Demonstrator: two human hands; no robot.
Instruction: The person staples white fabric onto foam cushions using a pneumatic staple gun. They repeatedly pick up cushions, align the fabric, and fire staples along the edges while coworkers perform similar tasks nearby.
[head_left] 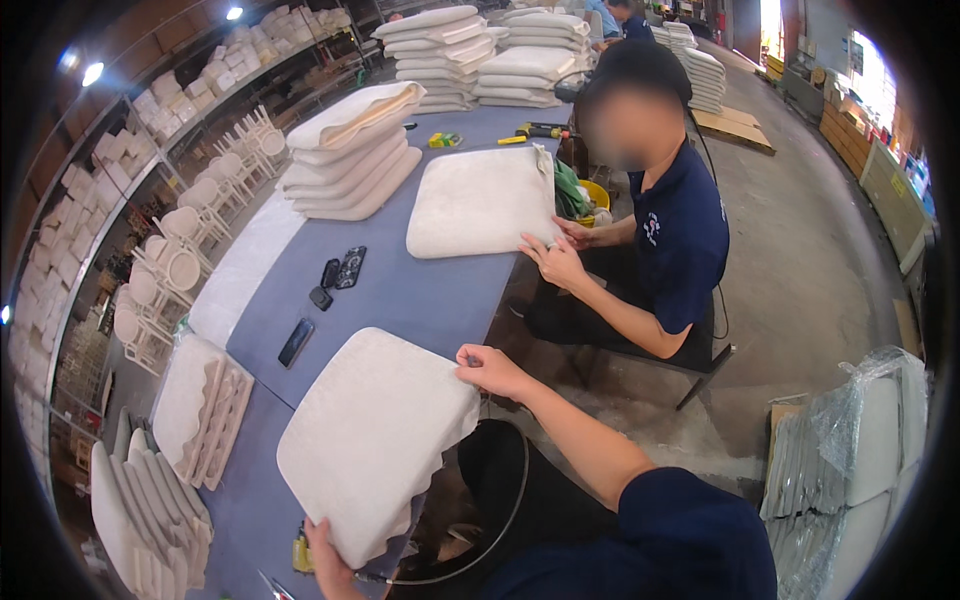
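A white seat cushion [370, 440] with a wavy loose edge of cover lies on the blue-grey table in front of me, partly over its edge. My left hand [332, 562] grips its near corner, the fingers partly hidden. At the far right corner my right hand [492, 371] is closed on the cushion's edge; a small dark spot shows between its fingers, too small to name. Beside my left hand lies a yellow tool [302, 551], and a thin hose [524, 490] loops below the cushion.
Across the table [400, 290], a seated co-worker [650, 240] handles another white cushion [482, 203]. Cushion stacks [350, 160] stand behind and at the left [200, 410]. Phones [296, 343] and small black cases [321, 297] lie mid-table. Plastic-wrapped cushions [850, 480] stand at right.
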